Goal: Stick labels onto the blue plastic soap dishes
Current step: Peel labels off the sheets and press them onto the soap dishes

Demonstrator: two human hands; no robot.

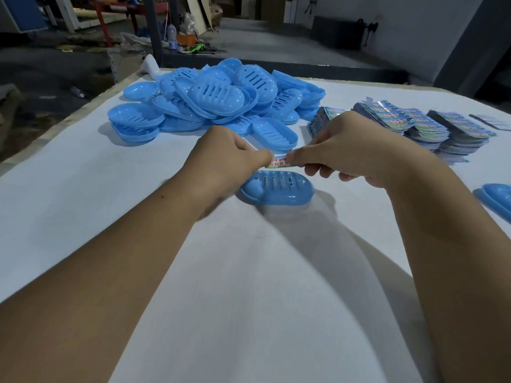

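Here, line by line:
Label: a thin printed strip (278,162), glossy, red characters on white with a green edge, stretched between my two hands above one dish.
Left hand: my left hand (224,158) pinches the strip's left end, fingers curled together.
Right hand: my right hand (351,150) pinches the right end, the other fingers curled beneath.
Dish: an oval blue soap dish (276,187), smooth shiny plastic with slotted ribs, lies on the surface just under the label.
Pile: a heap of matching dishes (215,100) behind, jumbled.
Stacks: fanned bundles of colourful labels (431,128) at right.
Surface: a matte white surface (249,272).
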